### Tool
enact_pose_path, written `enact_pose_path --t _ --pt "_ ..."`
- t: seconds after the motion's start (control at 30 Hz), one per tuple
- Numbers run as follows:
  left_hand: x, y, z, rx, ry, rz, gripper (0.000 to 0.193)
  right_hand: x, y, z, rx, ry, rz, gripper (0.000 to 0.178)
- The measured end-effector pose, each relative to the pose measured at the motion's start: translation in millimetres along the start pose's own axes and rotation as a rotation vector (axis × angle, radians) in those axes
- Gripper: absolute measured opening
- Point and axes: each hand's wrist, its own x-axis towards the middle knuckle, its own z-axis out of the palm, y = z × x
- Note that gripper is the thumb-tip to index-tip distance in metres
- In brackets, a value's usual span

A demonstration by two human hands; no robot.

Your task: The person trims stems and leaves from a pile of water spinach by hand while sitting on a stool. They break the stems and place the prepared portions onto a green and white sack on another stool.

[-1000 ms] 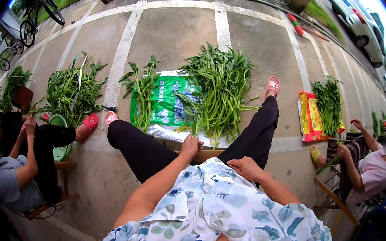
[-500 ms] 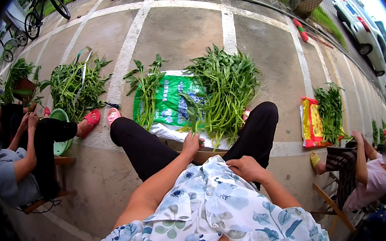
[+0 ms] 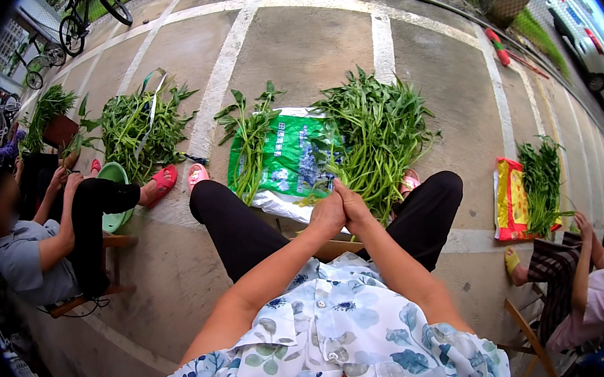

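My left hand (image 3: pixel 327 215) is closed around the lower end of a leafy green stalk, likely water spinach (image 3: pixel 330 157), which blends into the greens behind it. Pressed against it, my right hand (image 3: pixel 354 211) has its fingers closed at the same spot; the fingertips of both hands are partly hidden. Just beyond them lies a green and white plastic sack (image 3: pixel 285 150) spread on the ground. A large heap of leafy stalks (image 3: pixel 381 132) covers its right side, and a smaller bunch (image 3: pixel 252 149) lies along its left.
At left a seated person (image 3: pixel 36 246) handles stalks near a green basin (image 3: pixel 116 200) and another heap of greens (image 3: pixel 138 132). At right another seated person (image 3: pixel 585 291) works by a red and yellow sack (image 3: pixel 511 200) with greens. Bicycles (image 3: pixel 89 16) and a white car (image 3: pixel 585 41) stand farther off.
My right hand has come up from my lap to meet the left. My left hand, still with its stalk, has shifted slightly right. The whole view has shifted a little.
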Motion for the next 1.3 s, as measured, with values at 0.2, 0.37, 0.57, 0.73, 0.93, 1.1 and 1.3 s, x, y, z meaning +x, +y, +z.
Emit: enact_pose_path --t 0.2,0.37,0.57,0.73,0.93,1.1,1.3 --pt "-13.3 1.2 -7.0 -0.149 0.004 0.045 0.037 9.8 0.9 -7.2 -0.215 0.087 -0.134 0.032" --pt "-43.8 -1.2 -33.1 -0.235 0.071 0.110 0.051 12.5 -10.8 -24.3 -0.052 0.035 -0.158 0.028" --pt "-143.1 -23.2 -139.3 0.522 0.124 0.248 0.038 -17.0 -25.6 -49.5 -0.058 0.027 -0.109 0.022" --pt "-188.2 7.6 -171.4 0.624 -0.080 0.346 0.037 -18.0 -18.6 -46.4 -0.082 0.009 -0.104 0.023" --pt "-190.4 -1.4 -150.0 0.709 0.012 0.552 0.018 -17.4 -17.6 -48.7 -0.131 0.000 -0.107 0.028" --pt "-184.4 -12.9 -138.9 0.419 0.162 0.335 0.010 -20.0 -17.4 -48.8 -0.157 0.007 -0.134 0.027" --pt "-200.0 -14.7 -139.7 -0.278 -0.167 -0.463 0.011 -17.9 -13.0 -61.6 -0.191 -0.002 -0.135 0.028"
